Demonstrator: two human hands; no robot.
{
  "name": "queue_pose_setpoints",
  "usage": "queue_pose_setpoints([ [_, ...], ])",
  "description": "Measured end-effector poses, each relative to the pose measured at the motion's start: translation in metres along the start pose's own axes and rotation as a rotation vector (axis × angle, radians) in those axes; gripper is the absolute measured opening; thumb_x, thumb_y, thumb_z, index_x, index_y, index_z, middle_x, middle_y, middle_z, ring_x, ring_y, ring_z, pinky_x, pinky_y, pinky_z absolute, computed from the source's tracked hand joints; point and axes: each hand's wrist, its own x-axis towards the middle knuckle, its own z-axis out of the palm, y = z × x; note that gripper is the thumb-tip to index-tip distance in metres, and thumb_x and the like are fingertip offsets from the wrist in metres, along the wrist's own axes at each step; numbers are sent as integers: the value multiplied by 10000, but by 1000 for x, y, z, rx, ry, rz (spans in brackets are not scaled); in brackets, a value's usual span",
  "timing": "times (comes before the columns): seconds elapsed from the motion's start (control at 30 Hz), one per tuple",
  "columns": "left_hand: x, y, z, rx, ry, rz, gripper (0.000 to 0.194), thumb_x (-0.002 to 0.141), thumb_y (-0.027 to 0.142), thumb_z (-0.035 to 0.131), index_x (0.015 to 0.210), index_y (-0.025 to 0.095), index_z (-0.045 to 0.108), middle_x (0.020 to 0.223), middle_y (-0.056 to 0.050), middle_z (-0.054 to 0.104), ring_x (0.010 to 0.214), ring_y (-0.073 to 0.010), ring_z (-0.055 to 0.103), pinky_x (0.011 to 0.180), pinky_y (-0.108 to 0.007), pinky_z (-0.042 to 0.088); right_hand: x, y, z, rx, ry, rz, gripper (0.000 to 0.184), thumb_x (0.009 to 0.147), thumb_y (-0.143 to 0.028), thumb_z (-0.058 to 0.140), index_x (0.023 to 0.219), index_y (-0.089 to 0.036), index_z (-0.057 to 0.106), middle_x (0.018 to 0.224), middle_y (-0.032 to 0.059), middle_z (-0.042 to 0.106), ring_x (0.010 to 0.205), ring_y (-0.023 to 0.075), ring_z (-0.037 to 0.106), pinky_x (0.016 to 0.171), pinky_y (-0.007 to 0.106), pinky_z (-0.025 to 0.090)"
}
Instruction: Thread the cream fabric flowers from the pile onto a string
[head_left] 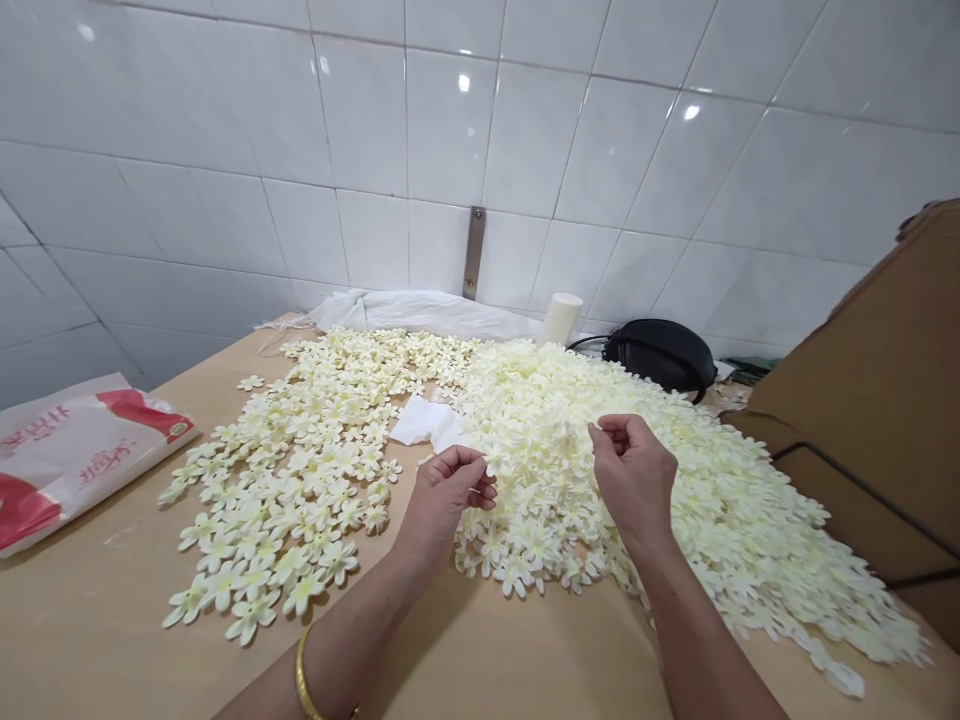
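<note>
Seen from where I stand, left to right. One red-and-white printed package (90, 450), flat on the table (97, 640). One spread of pale yellow-centred flowers (300, 480). One gold bangle (302, 675), on the left forearm. One white slip (418, 420), between the flower groups. Left hand (446, 495): fingers curled, thumb to forefinger, at the edge of a larger flower heap (720, 500); whether they grip a blossom, I cannot tell. One off-white cylinder (561, 318), behind the heap. Right hand (637, 470): fingers pinched above the heap, contents indiscernible. One black case (660, 352). One brown cardboard piece (862, 380), far right.
</note>
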Motion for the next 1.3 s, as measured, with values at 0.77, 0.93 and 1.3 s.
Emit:
queue_pose_setpoints([
  [0.77, -2, 0, 1, 75, -43, 47, 170, 671, 280, 606, 637, 134, 526, 570, 14, 533, 505, -87, 525, 534, -229, 451, -40, -17, 24, -51, -466, -644, 254, 824, -115, 378, 1000, -165, 554, 814, 82, 577, 684, 158, 548, 588, 256, 449],
  [0.93, -1, -2, 1, 37, -69, 36, 227, 690, 347, 591, 649, 130, 536, 589, 4, 543, 504, -90, 529, 520, -226, 448, -40, -16, 25, -6, -479, -649, 250, 816, -76, 363, 933, -149, 571, 693, 52, 554, 593, 136, 527, 539, 232, 432],
  [1.3, 2, -6, -2, -71, -106, -2, 210, 597, 256, 691, 690, 123, 558, 540, 9, 568, 492, -96, 542, 521, -237, 458, -43, -14, 30, -5, -407, -651, 215, 784, -57, 376, 841, -125, 572, 667, 54, 565, 573, 137, 529, 513, 234, 426],
])
